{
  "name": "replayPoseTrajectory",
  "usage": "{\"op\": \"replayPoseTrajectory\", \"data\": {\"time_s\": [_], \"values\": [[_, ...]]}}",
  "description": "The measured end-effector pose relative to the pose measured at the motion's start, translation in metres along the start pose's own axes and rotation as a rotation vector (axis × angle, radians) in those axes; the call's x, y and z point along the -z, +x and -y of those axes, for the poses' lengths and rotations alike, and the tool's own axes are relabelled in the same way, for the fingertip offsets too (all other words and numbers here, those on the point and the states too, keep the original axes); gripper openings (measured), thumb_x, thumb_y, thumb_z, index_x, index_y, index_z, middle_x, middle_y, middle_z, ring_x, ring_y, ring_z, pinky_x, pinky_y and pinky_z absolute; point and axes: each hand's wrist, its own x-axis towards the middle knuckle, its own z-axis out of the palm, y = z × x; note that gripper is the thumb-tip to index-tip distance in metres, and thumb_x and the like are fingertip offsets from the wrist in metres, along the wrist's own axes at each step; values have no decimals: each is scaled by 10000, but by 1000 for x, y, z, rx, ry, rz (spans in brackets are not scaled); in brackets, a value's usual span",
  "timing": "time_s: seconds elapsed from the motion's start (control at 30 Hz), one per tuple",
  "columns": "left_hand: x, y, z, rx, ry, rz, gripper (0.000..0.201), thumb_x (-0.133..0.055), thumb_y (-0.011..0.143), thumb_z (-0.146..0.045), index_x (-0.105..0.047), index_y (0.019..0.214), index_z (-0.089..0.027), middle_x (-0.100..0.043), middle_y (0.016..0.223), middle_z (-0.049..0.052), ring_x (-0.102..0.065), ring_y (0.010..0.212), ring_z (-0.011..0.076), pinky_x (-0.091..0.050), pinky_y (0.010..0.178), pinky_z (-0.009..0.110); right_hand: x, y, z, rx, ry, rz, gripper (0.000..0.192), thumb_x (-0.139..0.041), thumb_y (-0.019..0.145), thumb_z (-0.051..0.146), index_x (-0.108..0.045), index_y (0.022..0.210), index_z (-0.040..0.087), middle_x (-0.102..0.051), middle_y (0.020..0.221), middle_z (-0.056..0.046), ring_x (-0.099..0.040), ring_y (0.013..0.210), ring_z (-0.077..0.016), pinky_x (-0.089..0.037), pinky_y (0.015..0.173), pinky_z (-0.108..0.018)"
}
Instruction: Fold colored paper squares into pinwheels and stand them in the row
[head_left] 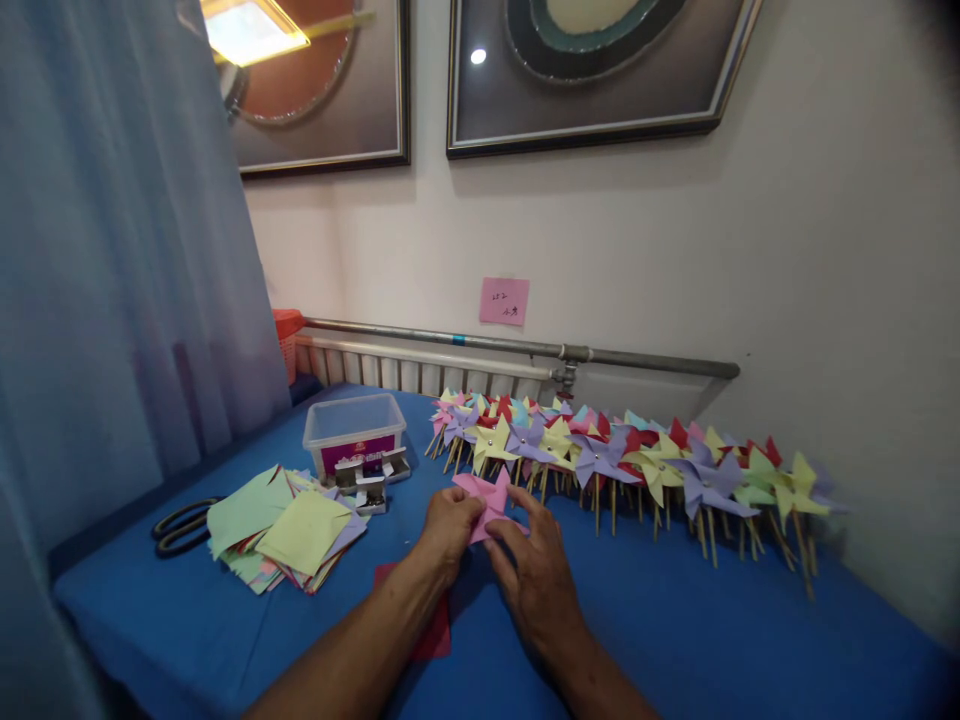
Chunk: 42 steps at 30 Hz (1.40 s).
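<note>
Pink paper (486,498) folded into pointed pinwheel flaps, pinched at its near edge between left hand (448,530) and right hand (536,572), fingers curled, forearms angled inward over blue cloth-covered desk (712,620), row of stick-mounted paper pinwheels (622,455) just behind.

— How many hands do you count on the table?

— Two: one left hand (448,527) and one right hand (538,575). Between them there is one pink folded paper (486,499).

— And the other things?

— One clear plastic box (354,432), one pair of black scissors (180,526), one red paper sheet (435,630) under the arms, one orange basket (288,340) in the corner. On the wall, two framed pictures (592,70) and one pink note (504,301).

— The finished pinwheels (600,455)?

— Too many and overlapping; I cannot count them exactly, clearly more than twenty. The pile of paper squares (285,525) I also cannot count. Beside the box, a few small metal staplers (371,478), perhaps three.
</note>
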Motion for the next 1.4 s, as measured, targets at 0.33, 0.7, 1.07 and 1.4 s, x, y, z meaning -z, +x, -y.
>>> {"op": "replayPoseTrajectory", "data": {"time_s": [0.33, 0.7, 1.07, 1.4], "values": [[-4, 0, 10, -89, 184, -20, 236, -680, 637, -223, -482, 513, -192, -403, 464, -56, -317, 450, 73, -215, 466, 238, -9, 6, -8, -579, 421, -75, 350, -605, 860, 535, -719, 734, 229, -618, 1243, -130, -632, 1095, -275, -519, 957, -413], [-7, -5, 6, -73, 232, -13, 224, -650, 673, -175, -490, 517, -196, -427, 446, -61, -338, 425, 82, -226, 447, 233, -8, 9, -15, -717, 485, -78, 254, -712, 717, 465, -720, 608, 235, -691, 1171, -123, -648, 1080, -295, -507, 901, -383], [-9, -8, 4, -24, 201, -10, 218, -637, 668, -138, -486, 521, -195, -432, 439, -65, -350, 394, 71, -224, 437, 222, -1, 14, -17, -734, 512, -20, 202, -727, 685, 375, -709, 538, 238, -733, 1113, -119, -650, 1115, -325, -443, 1038, -469], [-8, -6, 7, -36, 222, 29, 191, -660, 646, -164, -515, 525, -190, -459, 446, -55, -354, 411, 74, -252, 436, 223, 1, 18, -20, -666, 454, 25, 241, -712, 688, 405, -674, 510, 247, -721, 1013, -118, -612, 1177, -342, -441, 999, -445]]}}
